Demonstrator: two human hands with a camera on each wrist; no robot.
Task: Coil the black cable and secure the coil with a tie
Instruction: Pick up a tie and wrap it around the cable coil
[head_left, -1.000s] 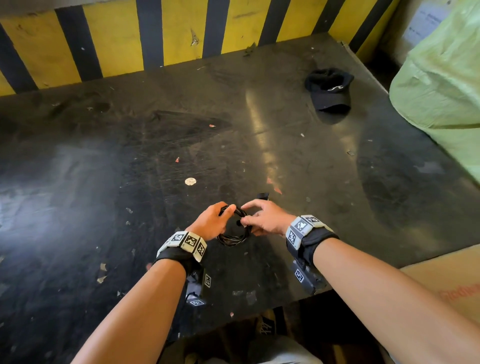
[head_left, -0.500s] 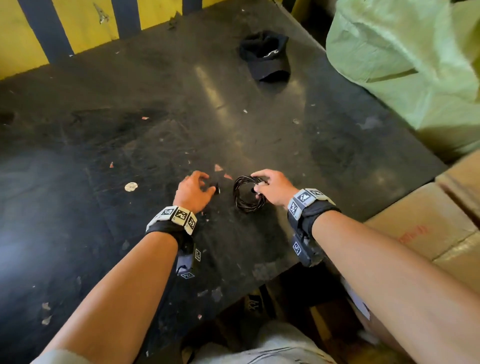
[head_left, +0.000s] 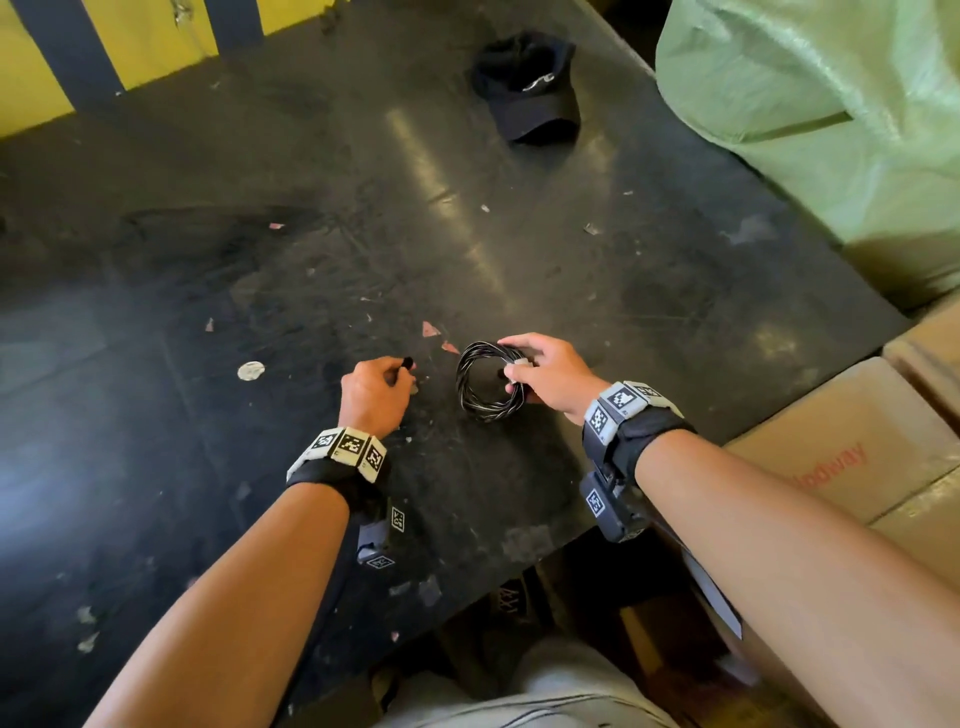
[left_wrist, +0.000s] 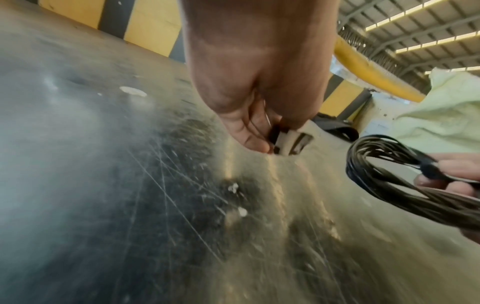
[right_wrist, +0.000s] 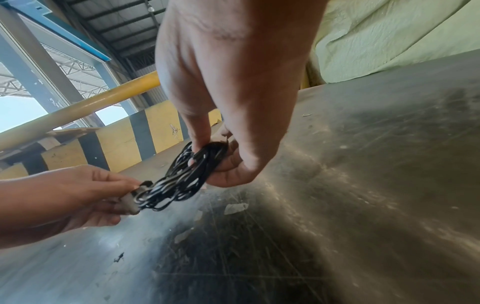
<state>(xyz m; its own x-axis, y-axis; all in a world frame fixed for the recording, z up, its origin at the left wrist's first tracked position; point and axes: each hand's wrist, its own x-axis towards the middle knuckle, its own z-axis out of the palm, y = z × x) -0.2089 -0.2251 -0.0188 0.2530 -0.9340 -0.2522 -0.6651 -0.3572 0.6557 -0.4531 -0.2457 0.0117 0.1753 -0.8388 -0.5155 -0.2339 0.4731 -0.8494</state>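
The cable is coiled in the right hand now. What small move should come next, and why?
Probably bring the left hand back to the coil. It pinches a small black-and-white piece, likely the tie, just apart from the coil. The right hand holds the coil off the table, and no tie shows around it.

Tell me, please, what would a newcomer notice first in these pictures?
First the two hands at the near edge of the dark scratched table: the right hand holds a coiled black cable, and the left hand, apart from it, pinches a small black and white piece. Further back lies a black cap, with a large pale green sack at the right.
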